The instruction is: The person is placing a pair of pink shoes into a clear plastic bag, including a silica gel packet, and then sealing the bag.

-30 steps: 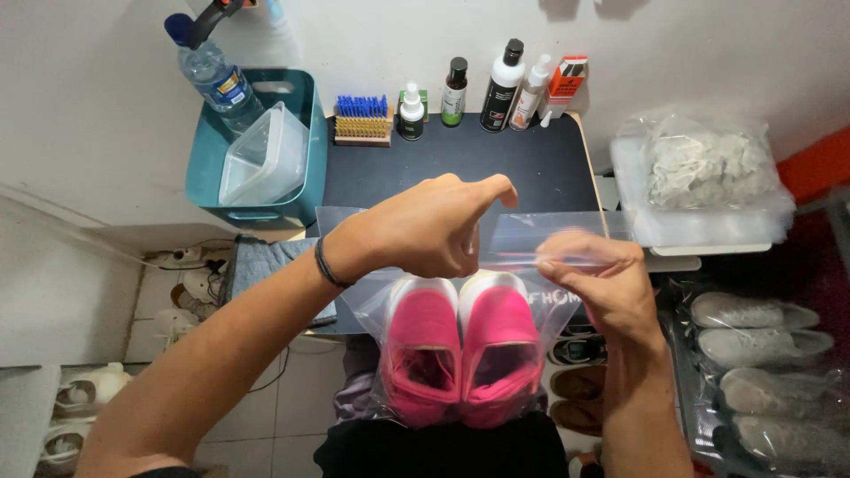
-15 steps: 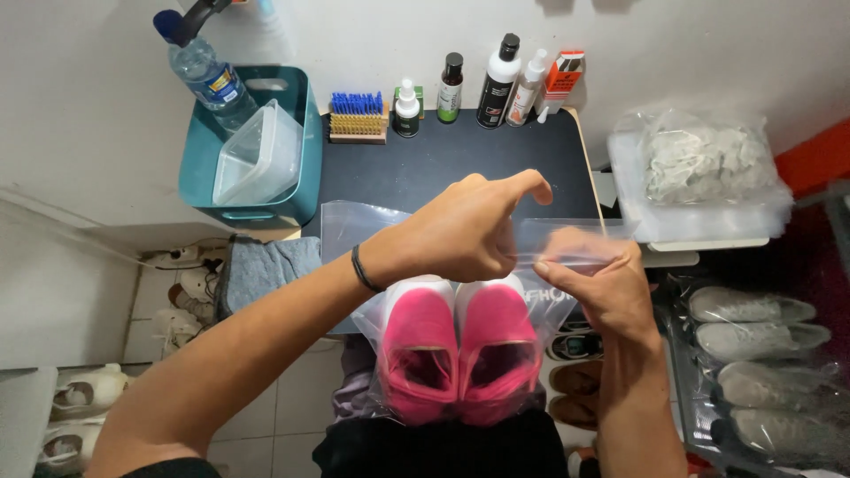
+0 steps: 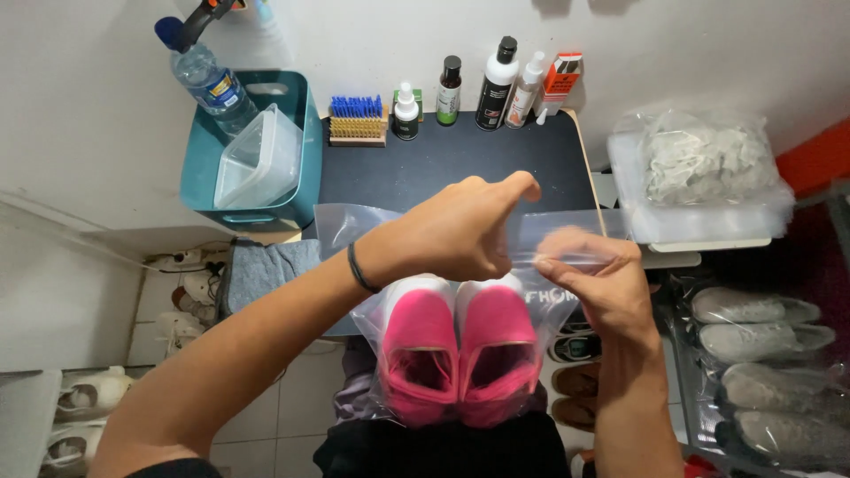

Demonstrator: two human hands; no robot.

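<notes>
in the head view, a clear plastic bag [image 3: 460, 345] sits in the lower centre of the frame, holding a pair of pink shoes [image 3: 460, 354] side by side, toes pointing up the frame, openings toward the bottom edge. the bag's top edge stretches across the middle of the frame, over the near part of a dark table [image 3: 443, 159].

the left hand [image 3: 456, 230] is curled, fingers pinching the bag's top edge at centre, with a dark band at the wrist. the right hand [image 3: 593, 279] is just right of it, thumb and fingers pinched on the same top edge. both hands grasp the bag; they are near each other but whether they touch is not clear.

at the back of the table, along the white wall, stand a blue-bristled brush [image 3: 358, 119], a small white spray bottle [image 3: 406, 112], a dark bottle [image 3: 450, 91], a white bottle with a black cap [image 3: 496, 84], another spray bottle [image 3: 528, 88] and an orange-and-white box [image 3: 560, 80]. in the upper left a teal bin [image 3: 292, 159] holds a clear plastic container [image 3: 261, 159] and a water bottle with a blue cap [image 3: 204, 71]. in the upper right a bag of pale material [image 3: 695, 159] lies on a clear box. at the lower right, bagged grey shoes [image 3: 761, 323] lie stacked. at the lower left, white shoes [image 3: 80, 398] sit on the tiled floor.
</notes>
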